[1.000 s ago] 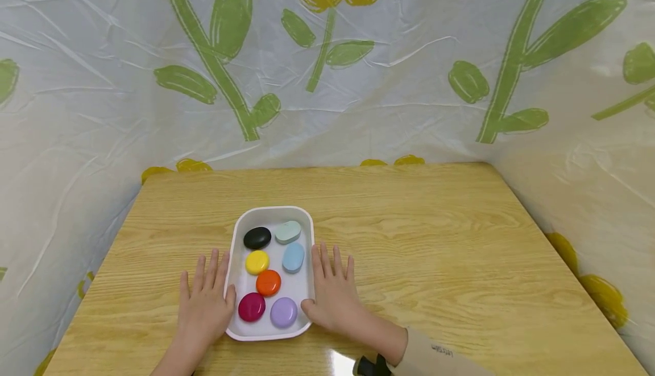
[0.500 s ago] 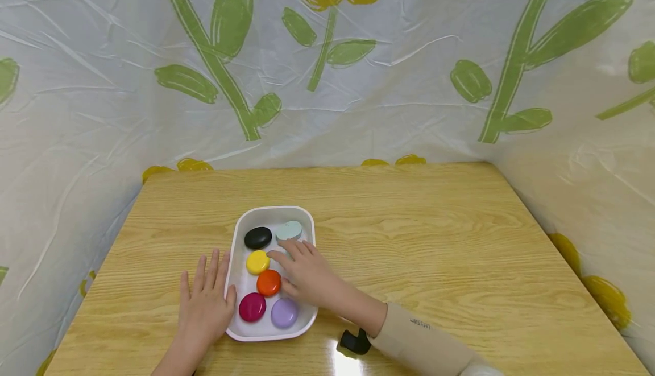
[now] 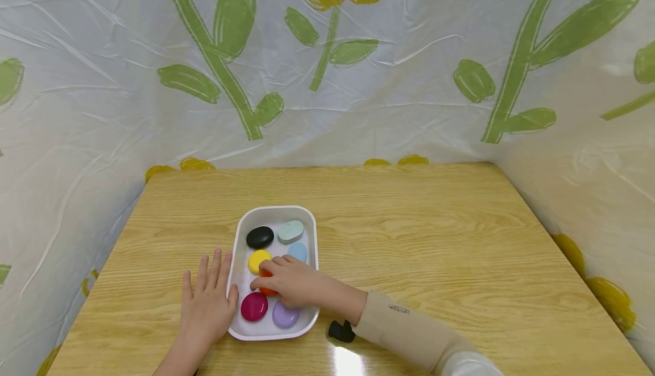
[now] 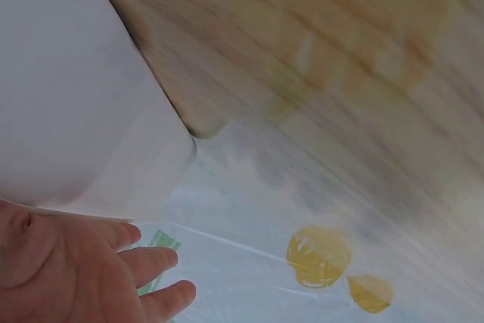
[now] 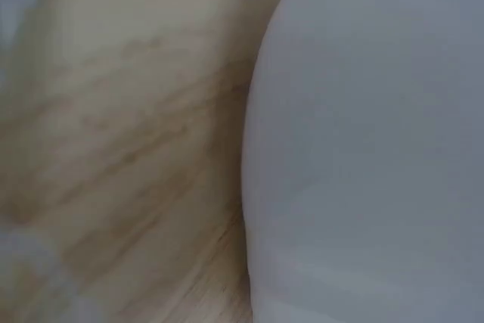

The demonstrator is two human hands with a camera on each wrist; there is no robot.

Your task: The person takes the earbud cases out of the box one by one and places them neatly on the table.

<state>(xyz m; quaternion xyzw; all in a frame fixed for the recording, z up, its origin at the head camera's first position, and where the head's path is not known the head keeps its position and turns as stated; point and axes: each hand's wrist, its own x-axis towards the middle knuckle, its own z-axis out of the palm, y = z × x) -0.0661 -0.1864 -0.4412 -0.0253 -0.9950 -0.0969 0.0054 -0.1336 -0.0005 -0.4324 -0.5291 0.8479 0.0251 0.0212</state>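
Observation:
A white tray (image 3: pixel 274 333) holds several smooth pebbles. My right hand (image 3: pixel 299 282) reaches in over its right side, fingers curled round an orange pebble (image 3: pixel 268 292); the thumb is mostly hidden. Around it lie a yellow pebble (image 3: pixel 258 261), a crimson pebble (image 3: pixel 254 306), a lilac pebble (image 3: pixel 285 315) and a light blue pebble (image 3: pixel 298 252), the last two partly covered. At the tray's far end are a black pebble (image 3: pixel 260 237) and a pale green pebble (image 3: pixel 290 231). My left hand (image 3: pixel 207 302) rests with straight fingers against the tray's left wall, palm showing in the left wrist view.
The tray stands on a wooden table (image 3: pixel 435 239). A white sheet (image 3: pixel 399 103) with printed flowers surrounds the table at the back and sides. A black object (image 3: pixel 341 331) shows under the right wrist. The right wrist view is mostly the tray's outer wall (image 5: pixel 363 149).
My right hand has left the tray's right wall, moved left over the pebbles, and its fingers have curled round the orange one. The left hand has stayed at the left wall.

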